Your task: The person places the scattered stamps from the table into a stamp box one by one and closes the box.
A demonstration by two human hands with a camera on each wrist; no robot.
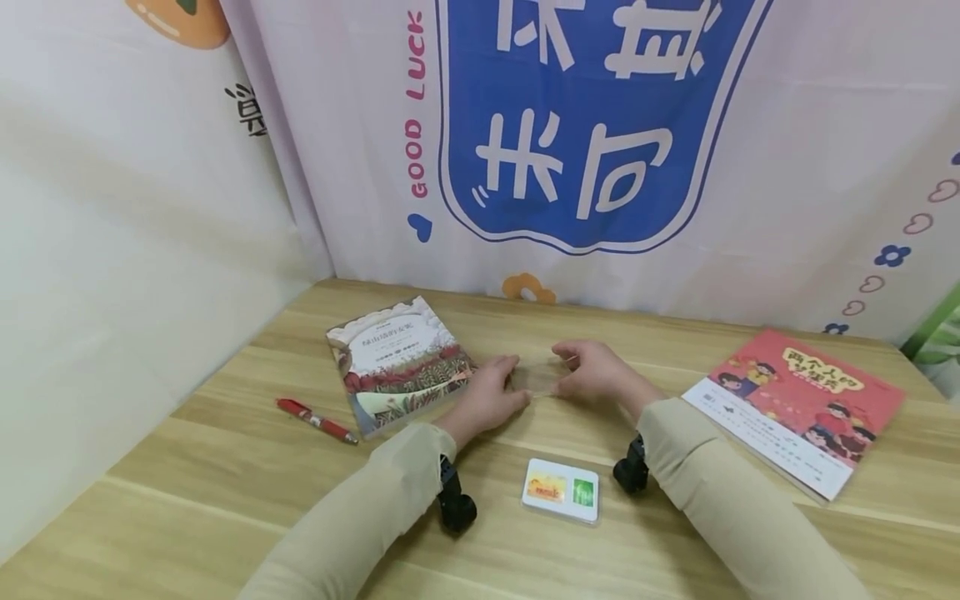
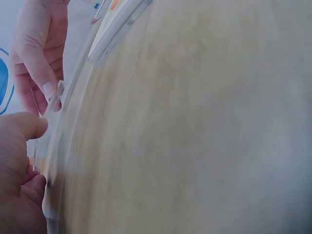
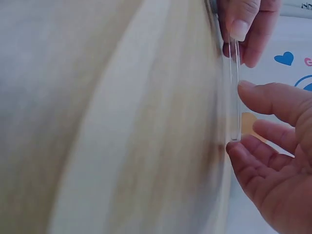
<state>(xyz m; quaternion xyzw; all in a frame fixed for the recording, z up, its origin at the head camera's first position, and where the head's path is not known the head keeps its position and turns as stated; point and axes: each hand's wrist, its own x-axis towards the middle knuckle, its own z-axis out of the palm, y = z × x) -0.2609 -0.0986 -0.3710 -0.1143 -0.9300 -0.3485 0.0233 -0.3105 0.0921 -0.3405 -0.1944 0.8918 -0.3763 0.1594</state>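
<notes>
Between the two hands is a thin, clear plastic plate [image 1: 542, 379], close over the wooden table; edge-on, the same clear plate [image 3: 234, 97] shows as a narrow strip in the right wrist view. My left hand [image 1: 491, 396] pinches its left side, thumb at the edge in the right wrist view. On the other side my right hand [image 1: 596, 373] holds it with curled fingers, a fingertip under its lower end. Nearer the body lies a flat white case [image 1: 560, 490] with an orange-yellow and a green label.
A book with a flowery cover [image 1: 401, 362] lies left of the hands, beside a red pen [image 1: 317, 420]. At the right is a red and white book [image 1: 798, 408]. A printed curtain [image 1: 360, 125] hangs behind the wooden table [image 1: 225, 467].
</notes>
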